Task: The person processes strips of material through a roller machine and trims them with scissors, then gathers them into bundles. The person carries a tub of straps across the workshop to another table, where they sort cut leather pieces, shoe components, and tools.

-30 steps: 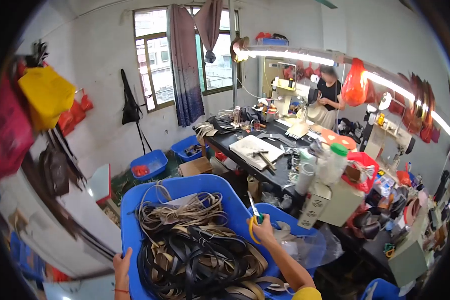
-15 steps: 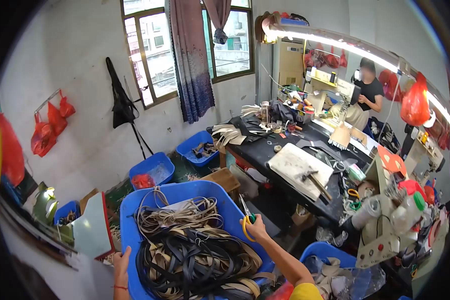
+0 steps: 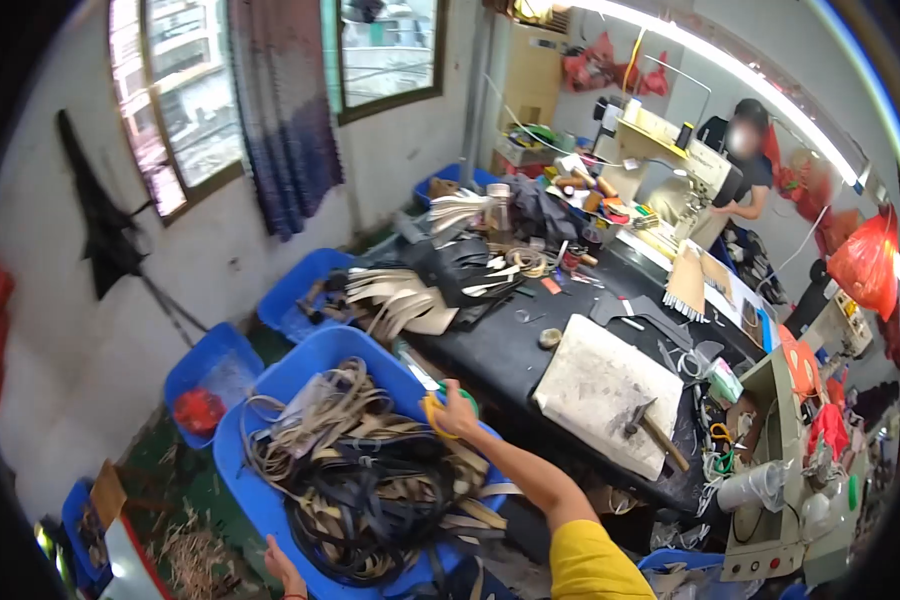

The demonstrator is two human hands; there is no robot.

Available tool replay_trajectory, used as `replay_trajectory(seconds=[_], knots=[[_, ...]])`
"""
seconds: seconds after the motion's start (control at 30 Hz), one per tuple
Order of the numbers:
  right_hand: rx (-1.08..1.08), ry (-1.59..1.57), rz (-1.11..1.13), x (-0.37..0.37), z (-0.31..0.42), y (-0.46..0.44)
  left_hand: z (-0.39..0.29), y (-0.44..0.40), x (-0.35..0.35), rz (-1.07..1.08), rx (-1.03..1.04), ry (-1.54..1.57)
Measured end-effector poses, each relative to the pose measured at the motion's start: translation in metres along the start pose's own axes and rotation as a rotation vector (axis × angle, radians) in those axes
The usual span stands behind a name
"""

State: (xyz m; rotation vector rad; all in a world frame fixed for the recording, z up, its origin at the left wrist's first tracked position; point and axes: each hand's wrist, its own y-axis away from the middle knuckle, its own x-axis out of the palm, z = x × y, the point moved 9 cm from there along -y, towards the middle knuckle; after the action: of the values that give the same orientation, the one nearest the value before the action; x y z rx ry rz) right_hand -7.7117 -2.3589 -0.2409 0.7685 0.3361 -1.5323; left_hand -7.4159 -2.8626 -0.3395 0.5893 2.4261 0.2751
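A large blue tub (image 3: 232,470) is held between my two hands, heaped with black and beige strips (image 3: 370,490). My right hand (image 3: 456,410) is closed around yellow-and-green-handled scissors (image 3: 433,408) at the tub's right rim, their blades pointing up and left. At the lower left, my left hand (image 3: 285,570) is against the tub's near left side; its thumb and some fingers show, the rest is hidden. The tub's far edge is close to the black worktable's left corner, where beige strips (image 3: 400,300) hang.
The black worktable (image 3: 470,345) carries a pale board (image 3: 605,390) with a hammer (image 3: 658,436). Two blue basins (image 3: 215,365) (image 3: 295,290) stand by the wall. Scraps (image 3: 195,560) litter the floor. A person (image 3: 745,185) is beside a sewing machine (image 3: 705,175) at the back right.
The view has moved closer to the worktable and wall. The tub, still in my hands, is now tilted in view and beside the table's left corner. My right hand still holds the scissors.
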Motion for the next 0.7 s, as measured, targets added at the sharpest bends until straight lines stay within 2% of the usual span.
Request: replay_trajectory(seconds=[0.07, 0.1, 0.13, 0.2, 0.23, 0.3, 0.33, 0.37, 0.4, 0.47, 0.53, 0.57, 0.6, 0.7], knots=[[-0.18, 0.03, -0.036, 0.027, -0.005, -0.063, 0.024, -0.036, 0.069, 0.006, 0.044, -0.128], [-0.24, 0.09, -0.023, 0.039, -0.007, -0.081, 0.049, -0.052, 0.117, 0.226, -0.142, 0.075], [-0.297, 0.144, -0.005, 0.047, -0.007, -0.089, 0.05, -0.051, 0.145, 0.34, -0.246, 0.098], [-0.282, 0.047, 0.028, 0.059, -0.01, -0.092, 0.053, -0.044, 0.202, 0.555, -0.478, 0.138], [-0.304, 0.002, 0.02, 0.046, -0.002, -0.083, 0.068, -0.071, 0.229, 0.567, -0.306, 0.13], [-0.385, -0.091, -0.068, 0.011, 0.013, -0.052, 0.075, -0.07, 0.231, 0.481, -0.346, 0.106], [-0.216, -0.184, -0.028, -0.016, 0.009, -0.037, 0.073, -0.069, 0.229, 0.44, -0.354, 0.092], [-0.159, -0.164, -0.172, -0.05, -0.003, -0.023, 0.074, -0.063, 0.229, 0.494, -0.4, 0.141], [-0.111, -0.142, -0.318, -0.081, -0.017, -0.01, 0.052, -0.046, 0.224, 0.54, -0.428, -0.014], [0.16, -0.13, -0.445, -0.141, -0.066, 0.007, -0.024, 0.019, 0.203, 0.617, -0.472, -0.316], [0.181, 0.113, -0.787, -0.182, -0.159, 0.025, 0.022, -0.016, 0.207, 0.709, -0.58, -0.28], [0.347, 0.142, -0.81, -0.204, -0.179, 0.033, 0.043, -0.03, 0.211, 0.757, -0.63, -0.263], [0.516, 0.166, -0.83, -0.226, -0.196, 0.041, 0.044, -0.035, 0.211, 0.758, -0.595, -0.314], [0.374, 0.215, -0.915, -0.237, -0.246, 0.042, 0.039, -0.04, 0.209, 0.715, -0.509, -0.382]])
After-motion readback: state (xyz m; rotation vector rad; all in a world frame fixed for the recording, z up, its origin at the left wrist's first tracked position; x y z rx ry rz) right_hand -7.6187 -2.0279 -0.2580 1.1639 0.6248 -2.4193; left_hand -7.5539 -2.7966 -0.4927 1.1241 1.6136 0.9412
